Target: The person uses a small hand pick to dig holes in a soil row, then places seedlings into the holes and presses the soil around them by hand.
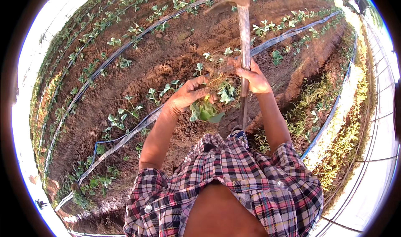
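Note:
My left hand grips an uprooted leafy plant by its stem, the green leaves hanging below my fingers. Thin tan roots spread out above them, and more leaves hang just to the right. My right hand is wrapped around the wooden handle of a hoe, with the thumb across the front; some of its fingers are hidden behind the handle. The hoe stands nearly upright, its blurred head at the far end and the handle's lower end near my shoe.
Beds of brown soil carry rows of small green plants. A flat drip hose crosses left of me, and another drip hose curves farther out. To the right lie a furrow with grass and a pale sheet wall.

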Demonstrator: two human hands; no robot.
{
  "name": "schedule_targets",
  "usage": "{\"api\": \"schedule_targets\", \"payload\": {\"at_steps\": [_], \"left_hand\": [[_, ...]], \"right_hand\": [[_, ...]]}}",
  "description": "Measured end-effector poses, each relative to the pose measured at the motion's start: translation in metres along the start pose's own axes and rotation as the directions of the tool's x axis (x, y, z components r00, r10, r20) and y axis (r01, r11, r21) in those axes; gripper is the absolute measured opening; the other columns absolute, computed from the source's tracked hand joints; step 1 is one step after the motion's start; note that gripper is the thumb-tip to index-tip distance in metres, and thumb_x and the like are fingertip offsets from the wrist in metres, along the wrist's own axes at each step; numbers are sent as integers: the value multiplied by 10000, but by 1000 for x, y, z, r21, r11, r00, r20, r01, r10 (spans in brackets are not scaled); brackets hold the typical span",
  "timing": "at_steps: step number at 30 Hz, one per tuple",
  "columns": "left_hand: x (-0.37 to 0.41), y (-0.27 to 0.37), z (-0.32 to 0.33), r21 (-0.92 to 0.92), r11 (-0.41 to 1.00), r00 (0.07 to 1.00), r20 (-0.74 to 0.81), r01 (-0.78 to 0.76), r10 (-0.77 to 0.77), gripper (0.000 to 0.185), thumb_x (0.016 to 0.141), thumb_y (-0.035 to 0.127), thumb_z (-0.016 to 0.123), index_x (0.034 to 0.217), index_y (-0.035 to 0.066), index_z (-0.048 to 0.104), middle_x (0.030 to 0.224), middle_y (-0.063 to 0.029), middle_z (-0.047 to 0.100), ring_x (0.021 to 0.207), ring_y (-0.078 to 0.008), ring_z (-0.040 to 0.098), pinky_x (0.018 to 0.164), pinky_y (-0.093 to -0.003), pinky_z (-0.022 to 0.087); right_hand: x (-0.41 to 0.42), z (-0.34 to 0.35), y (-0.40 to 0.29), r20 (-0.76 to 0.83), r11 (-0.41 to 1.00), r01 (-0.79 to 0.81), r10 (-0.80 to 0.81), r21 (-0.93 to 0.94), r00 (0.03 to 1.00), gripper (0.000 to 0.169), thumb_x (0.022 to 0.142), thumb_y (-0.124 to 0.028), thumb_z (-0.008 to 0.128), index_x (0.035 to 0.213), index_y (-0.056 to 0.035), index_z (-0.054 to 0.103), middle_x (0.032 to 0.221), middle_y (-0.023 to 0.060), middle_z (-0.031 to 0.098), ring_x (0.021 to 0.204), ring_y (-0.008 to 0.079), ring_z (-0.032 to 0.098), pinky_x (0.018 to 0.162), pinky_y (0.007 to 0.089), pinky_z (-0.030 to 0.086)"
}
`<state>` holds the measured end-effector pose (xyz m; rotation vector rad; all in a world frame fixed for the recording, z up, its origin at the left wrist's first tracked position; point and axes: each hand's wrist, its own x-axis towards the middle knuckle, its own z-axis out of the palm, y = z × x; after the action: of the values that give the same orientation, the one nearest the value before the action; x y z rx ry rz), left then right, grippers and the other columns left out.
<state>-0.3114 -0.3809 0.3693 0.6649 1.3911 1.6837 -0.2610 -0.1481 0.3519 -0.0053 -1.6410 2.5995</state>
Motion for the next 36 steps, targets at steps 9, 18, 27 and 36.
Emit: {"api": "schedule_targets", "payload": {"at_steps": [9, 18, 27, 36], "left_hand": [[-62, 26, -21, 297, 954, 998, 21, 44, -52, 413, 856, 192, 547, 1191, -8, 413, 959, -84, 570, 882, -130, 526, 809, -289, 419], [-110, 46, 6, 342, 927, 931, -266, -151, 250, 230, 901, 191, 466, 984, -3, 558, 890, -24, 563, 819, -107, 500, 743, -257, 409], [-171, 116, 75, 745, 663, 910, -320, 69, 265, 165, 780, 40, 486, 623, -12, 492, 542, -62, 477, 498, -118, 433, 478, -274, 391], [-238, 144, 69, 756, 480, 846, -531, 446, 50, 399, 829, 235, 555, 1180, 53, 501, 1063, -136, 569, 923, -245, 567, 915, -410, 339]], "right_hand": [[17, 107, -12, 426, 967, 97, 13, -236, 905, 224, 758, -80, 651, 959, -55, 556, 844, 13, 590, 792, 97, 539, 740, 250, 422], [7, 161, -14, 588, 984, 45, 65, -172, 806, 261, 739, -148, 680, 920, -53, 517, 760, -29, 519, 713, 67, 496, 651, 227, 415], [-34, 193, -91, 832, 824, 349, 238, -446, 502, 249, 700, -173, 616, 843, 17, 540, 726, 0, 559, 669, 92, 510, 576, 255, 425], [-60, 231, -145, 892, 926, 210, 211, -314, 400, 199, 610, -28, 510, 798, 32, 533, 672, 69, 524, 653, 164, 494, 531, 318, 395]]}}
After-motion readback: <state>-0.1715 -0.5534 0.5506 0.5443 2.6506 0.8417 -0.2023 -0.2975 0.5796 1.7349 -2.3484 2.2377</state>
